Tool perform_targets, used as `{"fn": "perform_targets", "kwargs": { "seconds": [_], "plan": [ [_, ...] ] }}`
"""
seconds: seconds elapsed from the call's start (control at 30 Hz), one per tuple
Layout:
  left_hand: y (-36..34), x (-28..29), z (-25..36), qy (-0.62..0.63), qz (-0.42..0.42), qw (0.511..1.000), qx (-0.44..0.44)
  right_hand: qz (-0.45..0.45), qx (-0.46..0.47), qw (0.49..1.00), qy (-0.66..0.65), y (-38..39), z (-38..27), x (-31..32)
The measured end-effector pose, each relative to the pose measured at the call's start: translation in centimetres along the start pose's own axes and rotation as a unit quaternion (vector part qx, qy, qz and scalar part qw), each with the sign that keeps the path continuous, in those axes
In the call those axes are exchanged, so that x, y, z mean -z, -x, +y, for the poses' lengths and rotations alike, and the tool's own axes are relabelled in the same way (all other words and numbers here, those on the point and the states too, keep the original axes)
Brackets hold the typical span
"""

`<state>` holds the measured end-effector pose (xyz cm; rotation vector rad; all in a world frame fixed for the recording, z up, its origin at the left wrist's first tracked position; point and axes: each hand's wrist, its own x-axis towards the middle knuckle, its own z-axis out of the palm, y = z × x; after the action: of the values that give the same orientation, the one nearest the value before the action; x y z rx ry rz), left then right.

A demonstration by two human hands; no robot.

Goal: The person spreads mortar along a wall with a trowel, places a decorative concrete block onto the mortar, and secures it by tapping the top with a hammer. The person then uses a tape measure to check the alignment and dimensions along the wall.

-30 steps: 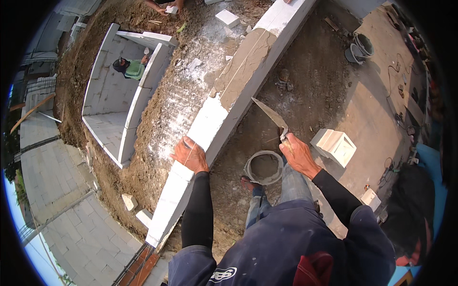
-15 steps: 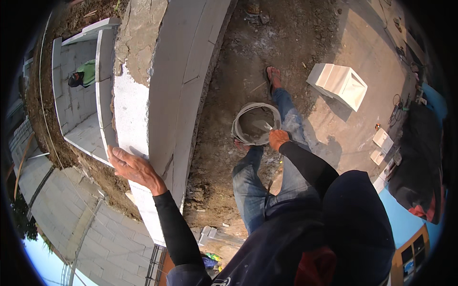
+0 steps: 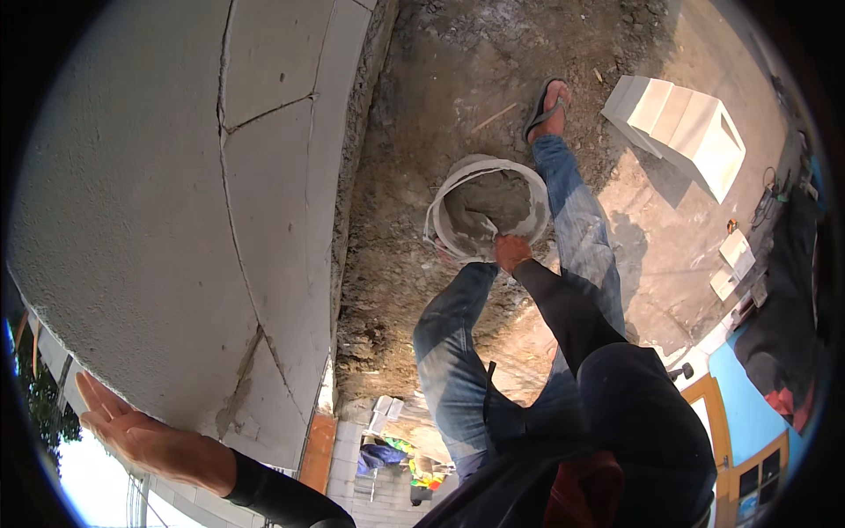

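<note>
My right hand (image 3: 512,253) is closed around the handle of a trowel (image 3: 483,225), at the near side of a white bucket (image 3: 540,201). The trowel's blade dips into grey, wet mortar (image 3: 509,195) inside; my fingers cover the handle. On the left, my left hand (image 3: 163,444) lies against the top edge of a pale block wall (image 3: 158,202), fingers stretched out and holding nothing. Cracks and joint lines run along the wall's face. The bucket stands on the dirt between my legs and the wall.
A white moulded block (image 3: 678,123) sits on the ground at the right. Smaller white pieces (image 3: 736,255) lie beyond my right side, near dark cloth (image 3: 775,326). A thin stick (image 3: 495,117) rests on the dirt. Colourful bags (image 3: 383,454) lie by the wall's near end.
My view has dropped and come closer to the wall, whose face now fills the left. My bent leg has shifted, and the trowel blade sits lower in the mortar. My left hand stays at the wall's top.
</note>
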<state>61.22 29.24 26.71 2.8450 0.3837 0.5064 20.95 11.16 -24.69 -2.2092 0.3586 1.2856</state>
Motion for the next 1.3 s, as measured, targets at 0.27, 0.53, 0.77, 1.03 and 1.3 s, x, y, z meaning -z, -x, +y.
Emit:
{"fn": "perform_targets", "kwargs": {
  "seconds": [0.27, 0.53, 0.77, 1.03, 1.3],
  "plan": [
    [-1.9, 1.1, -2.2, 0.056, 0.005, 0.997, -0.047, -0.057, 0.122, 0.984, -0.116, 7.9, 1.9, 14.7],
    [-1.2, -1.0, -3.5, 0.034, -0.011, 0.998, 0.048, -0.032, 0.186, 0.972, -0.138, 26.8, -9.7, 40.4],
    [-2.0, -1.0, -3.6, -0.017, 0.015, 0.997, 0.077, 0.299, 0.369, 0.876, 0.08, 32.5, -23.1, 64.4],
    [-1.7, -1.2, -3.0, -0.021, 0.015, 0.997, 0.077, 0.477, 0.444, 0.66, 0.374, 25.5, -29.9, 72.5],
    [-1.8, -1.0, -3.4, -0.045, -0.017, 0.995, 0.087, 0.433, 0.375, 0.794, 0.202, 29.5, -30.2, 70.7]
  ]
}}
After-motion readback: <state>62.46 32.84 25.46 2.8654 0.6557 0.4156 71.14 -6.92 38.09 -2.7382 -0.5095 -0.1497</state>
